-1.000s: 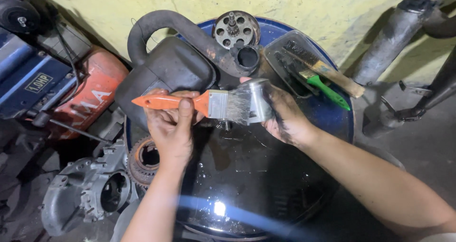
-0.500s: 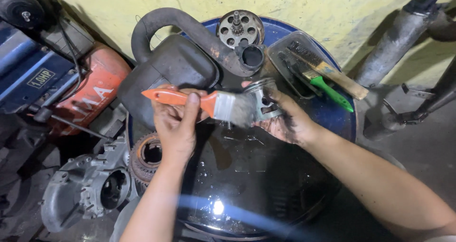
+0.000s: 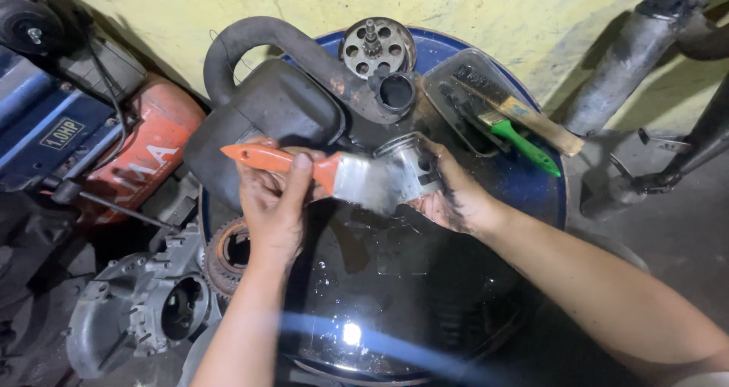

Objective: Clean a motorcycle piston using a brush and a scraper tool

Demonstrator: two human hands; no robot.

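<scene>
The left hand (image 3: 275, 197) grips an orange-handled paintbrush (image 3: 319, 173), bristles touching the metal piston (image 3: 410, 167) that the right hand (image 3: 456, 197) grasps. Both hang over a blue drum (image 3: 531, 186) of dark liquid. A black tank (image 3: 266, 113) crowds eleven o'clock; a brush tray (image 3: 448, 83) sits at one o'clock

This is a small engine-repair workshop, rough and oily. A blue drum (image 3: 524, 186) serves as the workbench, its top black with grease. At its far edge sit a perforated metal gear part (image 3: 377, 47) and a clear tray (image 3: 448, 91) of dirty brushes. A black air-box with hose (image 3: 266, 102) leans at the drum's left edge. On the grimy floor to the left lie a grey engine casing (image 3: 133, 311), a toothed sprocket (image 3: 224, 254) and an orange-and-blue machine (image 3: 99, 148). The stained yellow wall (image 3: 486, 7) is scuffed, with exhaust pipes (image 3: 630, 60) propped against it.
</scene>
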